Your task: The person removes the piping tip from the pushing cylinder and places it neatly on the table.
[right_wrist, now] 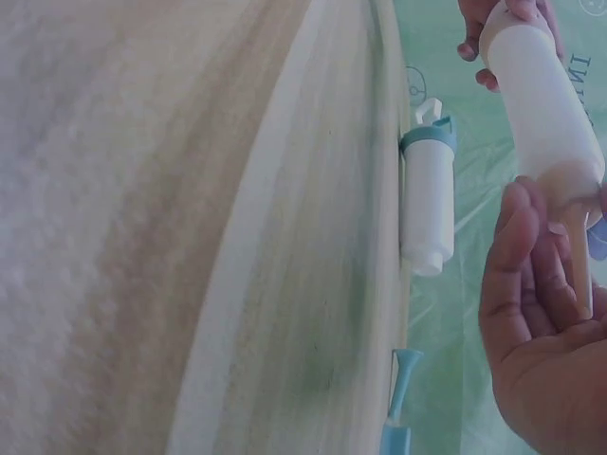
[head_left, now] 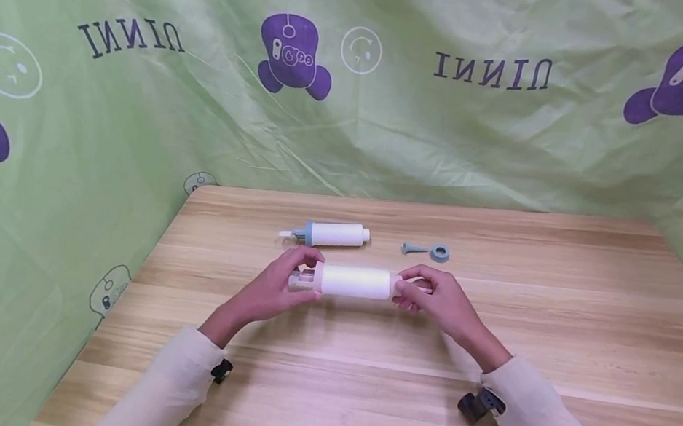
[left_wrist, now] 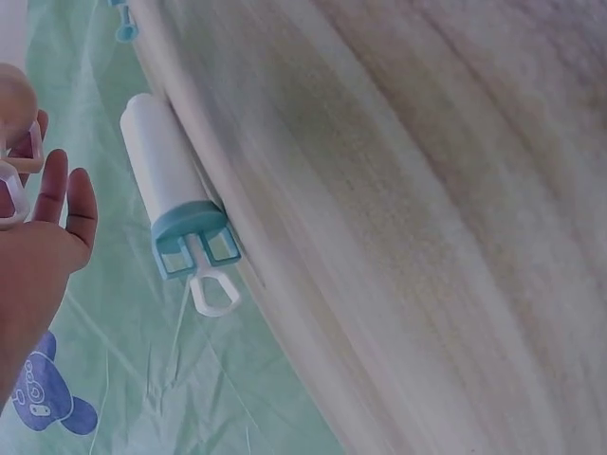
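Note:
In the head view, both hands hold a white piping syringe [head_left: 356, 282] level above the table, its ends pale pink. My left hand [head_left: 268, 292] grips its pink cap end, with a finger above and the thumb below. At the other end, my right hand [head_left: 443, 303] pinches the pink collar. A slim pink nozzle [right_wrist: 578, 261] points out over the right palm in the right wrist view. The left wrist view catches only part of the left hand [left_wrist: 33, 265] and the syringe's pale ring handles [left_wrist: 13, 190].
Behind the hands, a second white syringe [head_left: 338, 235] with a blue cap and clear plunger handle lies on the wooden table [head_left: 562, 334]. To its right are a blue nozzle [head_left: 415, 249] and a blue ring [head_left: 439, 253]. A green printed cloth [head_left: 393, 132] hangs around the table.

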{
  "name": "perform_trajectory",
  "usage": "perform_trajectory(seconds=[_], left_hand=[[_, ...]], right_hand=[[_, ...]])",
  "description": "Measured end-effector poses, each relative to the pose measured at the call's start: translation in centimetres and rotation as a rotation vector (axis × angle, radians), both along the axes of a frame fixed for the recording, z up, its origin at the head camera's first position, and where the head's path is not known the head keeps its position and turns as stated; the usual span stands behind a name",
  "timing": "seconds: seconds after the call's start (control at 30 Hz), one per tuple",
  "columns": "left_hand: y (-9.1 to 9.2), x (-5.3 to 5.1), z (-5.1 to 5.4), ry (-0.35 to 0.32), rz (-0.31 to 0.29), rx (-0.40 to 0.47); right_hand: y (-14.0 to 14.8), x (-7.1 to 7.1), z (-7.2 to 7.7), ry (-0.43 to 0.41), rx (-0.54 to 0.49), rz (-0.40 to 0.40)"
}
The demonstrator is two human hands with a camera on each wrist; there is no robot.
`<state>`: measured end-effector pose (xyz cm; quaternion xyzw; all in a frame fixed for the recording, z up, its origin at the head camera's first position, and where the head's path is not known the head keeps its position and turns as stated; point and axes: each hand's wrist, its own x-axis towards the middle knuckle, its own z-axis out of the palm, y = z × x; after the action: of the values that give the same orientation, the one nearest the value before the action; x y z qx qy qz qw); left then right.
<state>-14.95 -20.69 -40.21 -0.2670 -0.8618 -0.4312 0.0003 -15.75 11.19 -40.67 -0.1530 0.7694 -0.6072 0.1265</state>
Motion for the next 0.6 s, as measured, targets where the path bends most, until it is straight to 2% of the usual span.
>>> perform_trajectory(seconds=[0.13,0.3,0.43,0.6], left_hand=[[0.17,0.22,0.10,0.014,0.016,-0.019],[0.23,0.11,0.41,-0.001,0.039,-0.016],[0.22,0.02,0.47,-0.031,0.031,0.010],[0.23,0.02,0.33,-0.051,0.014,0.021]], right_hand=[[0.17,0.13,0.14,0.005,-0.038,0.009],[0.23,-0.05,0.06,0.063,-0.051,0.002],[0.29,-0.16,-0.15,0.093,-0.040,0.003],[0.34,-0.17,-0.38,0.092,-0.060,0.013]])
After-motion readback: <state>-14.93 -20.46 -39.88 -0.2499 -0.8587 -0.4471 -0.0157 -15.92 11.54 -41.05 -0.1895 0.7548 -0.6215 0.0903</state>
